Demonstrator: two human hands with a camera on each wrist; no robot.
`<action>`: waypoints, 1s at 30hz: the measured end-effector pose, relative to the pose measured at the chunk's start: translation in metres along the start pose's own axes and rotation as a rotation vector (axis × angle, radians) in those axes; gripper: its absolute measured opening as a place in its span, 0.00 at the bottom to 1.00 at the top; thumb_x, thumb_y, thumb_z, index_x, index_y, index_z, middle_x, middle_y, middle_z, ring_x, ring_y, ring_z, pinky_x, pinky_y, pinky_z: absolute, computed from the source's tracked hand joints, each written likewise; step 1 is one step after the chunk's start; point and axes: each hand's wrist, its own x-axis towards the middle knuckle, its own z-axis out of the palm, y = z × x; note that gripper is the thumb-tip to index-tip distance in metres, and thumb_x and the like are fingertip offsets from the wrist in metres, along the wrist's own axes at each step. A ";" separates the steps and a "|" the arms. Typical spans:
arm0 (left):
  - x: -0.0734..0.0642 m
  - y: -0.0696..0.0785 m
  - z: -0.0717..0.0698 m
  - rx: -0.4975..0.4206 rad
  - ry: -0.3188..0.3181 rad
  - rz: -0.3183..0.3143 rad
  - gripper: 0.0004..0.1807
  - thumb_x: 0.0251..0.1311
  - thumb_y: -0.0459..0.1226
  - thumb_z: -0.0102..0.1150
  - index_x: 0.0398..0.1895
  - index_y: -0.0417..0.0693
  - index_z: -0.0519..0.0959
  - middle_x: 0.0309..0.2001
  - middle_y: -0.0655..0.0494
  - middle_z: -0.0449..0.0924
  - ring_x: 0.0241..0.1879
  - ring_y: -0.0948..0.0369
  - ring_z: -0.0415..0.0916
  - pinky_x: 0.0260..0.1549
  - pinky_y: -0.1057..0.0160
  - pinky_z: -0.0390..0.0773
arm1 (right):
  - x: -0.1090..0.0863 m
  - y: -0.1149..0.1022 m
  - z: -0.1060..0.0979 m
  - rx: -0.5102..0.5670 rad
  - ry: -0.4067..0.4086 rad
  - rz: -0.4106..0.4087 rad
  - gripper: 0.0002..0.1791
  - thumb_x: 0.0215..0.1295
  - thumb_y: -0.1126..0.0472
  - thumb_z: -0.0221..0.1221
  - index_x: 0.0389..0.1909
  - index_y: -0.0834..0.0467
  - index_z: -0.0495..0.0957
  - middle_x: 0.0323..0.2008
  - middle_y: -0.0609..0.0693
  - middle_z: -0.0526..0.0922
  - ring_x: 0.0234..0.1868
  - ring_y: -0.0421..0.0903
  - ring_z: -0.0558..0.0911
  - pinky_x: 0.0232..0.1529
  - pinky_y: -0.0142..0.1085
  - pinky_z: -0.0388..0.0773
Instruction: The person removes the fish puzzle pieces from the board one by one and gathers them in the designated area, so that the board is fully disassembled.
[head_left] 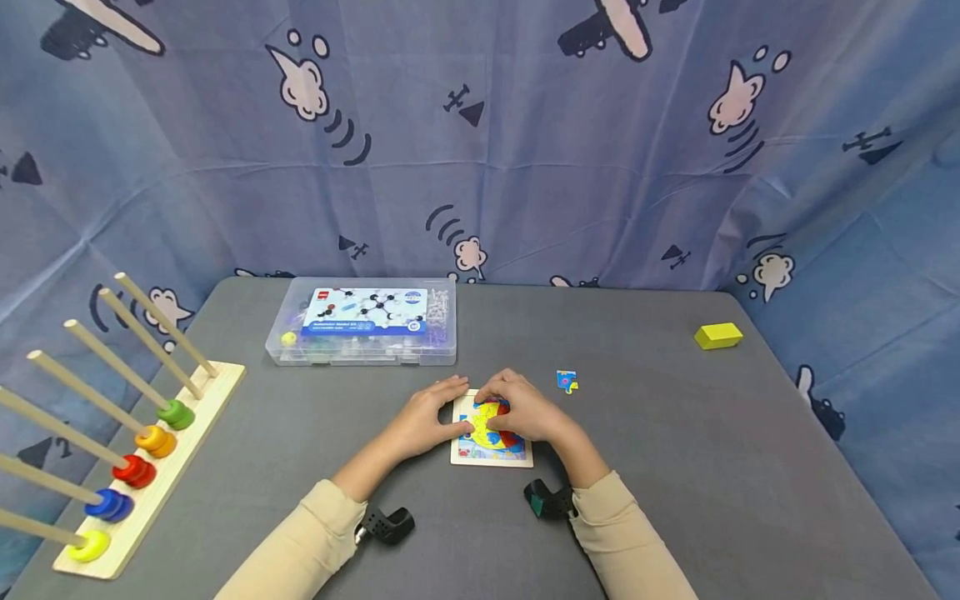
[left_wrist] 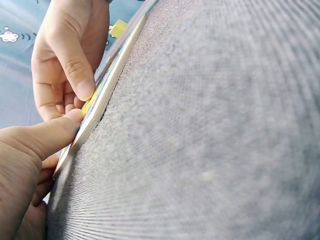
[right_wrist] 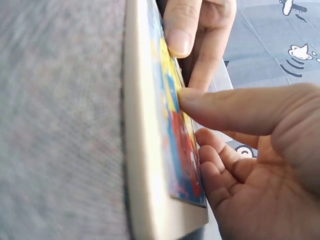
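Note:
A small wooden-framed jigsaw puzzle with a yellow, red and blue picture lies flat on the table between the hands. My left hand holds its left side, the thumb on the picture and the other fingers around the edge. From the right, my right hand reaches over the picture with curled fingers, thumb and index finger on a yellow puzzle piece that they partly hide. A loose blue puzzle piece with a bit of yellow lies beyond the right hand.
A clear plastic case with a molecule-model label stands at the back. On the left is a wooden peg rack with upright rods and coloured rings. A yellow block sits at the far right, and a patterned curtain hangs behind the table.

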 end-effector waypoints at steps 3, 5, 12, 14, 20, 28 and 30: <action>0.000 0.000 0.000 0.003 -0.003 -0.002 0.35 0.55 0.46 0.66 0.63 0.37 0.71 0.66 0.48 0.68 0.69 0.51 0.60 0.66 0.47 0.63 | 0.000 0.001 0.001 0.010 0.004 0.001 0.15 0.54 0.65 0.66 0.44 0.55 0.79 0.48 0.51 0.73 0.51 0.50 0.69 0.53 0.43 0.69; 0.000 0.000 0.000 -0.001 -0.002 -0.004 0.35 0.55 0.46 0.66 0.63 0.37 0.71 0.66 0.48 0.68 0.69 0.51 0.60 0.65 0.47 0.63 | 0.000 0.001 0.002 0.018 0.009 -0.003 0.15 0.54 0.66 0.66 0.44 0.55 0.79 0.48 0.51 0.73 0.51 0.50 0.69 0.52 0.43 0.69; 0.000 0.000 0.000 -0.002 0.003 -0.002 0.35 0.54 0.46 0.67 0.62 0.37 0.71 0.66 0.48 0.68 0.69 0.52 0.60 0.66 0.49 0.63 | -0.003 0.003 -0.001 0.015 0.027 -0.051 0.16 0.57 0.71 0.60 0.46 0.57 0.80 0.48 0.52 0.76 0.52 0.52 0.71 0.56 0.49 0.70; 0.001 0.000 0.000 -0.003 0.006 0.000 0.35 0.54 0.46 0.67 0.62 0.37 0.71 0.66 0.48 0.68 0.69 0.52 0.60 0.66 0.49 0.63 | -0.004 0.004 -0.003 0.025 0.033 -0.066 0.18 0.56 0.73 0.58 0.48 0.57 0.80 0.49 0.52 0.76 0.52 0.52 0.73 0.56 0.50 0.71; 0.002 0.001 0.000 -0.005 0.001 -0.003 0.35 0.54 0.46 0.67 0.62 0.37 0.71 0.66 0.49 0.68 0.69 0.51 0.60 0.66 0.47 0.62 | -0.004 0.008 -0.005 0.043 0.053 -0.077 0.20 0.57 0.74 0.57 0.51 0.59 0.78 0.49 0.52 0.78 0.49 0.49 0.75 0.53 0.45 0.74; 0.001 0.001 0.000 -0.009 -0.008 -0.014 0.34 0.55 0.46 0.66 0.63 0.38 0.71 0.67 0.48 0.67 0.69 0.50 0.59 0.66 0.46 0.62 | -0.006 0.005 -0.005 -0.008 0.059 -0.082 0.19 0.58 0.73 0.57 0.51 0.59 0.79 0.49 0.52 0.78 0.51 0.50 0.75 0.54 0.46 0.74; 0.000 0.001 0.000 -0.014 -0.008 -0.013 0.34 0.55 0.45 0.66 0.63 0.38 0.71 0.67 0.48 0.67 0.69 0.51 0.59 0.66 0.46 0.62 | -0.006 0.004 -0.005 -0.025 0.061 -0.079 0.20 0.58 0.73 0.57 0.52 0.58 0.80 0.48 0.52 0.78 0.50 0.50 0.75 0.53 0.45 0.75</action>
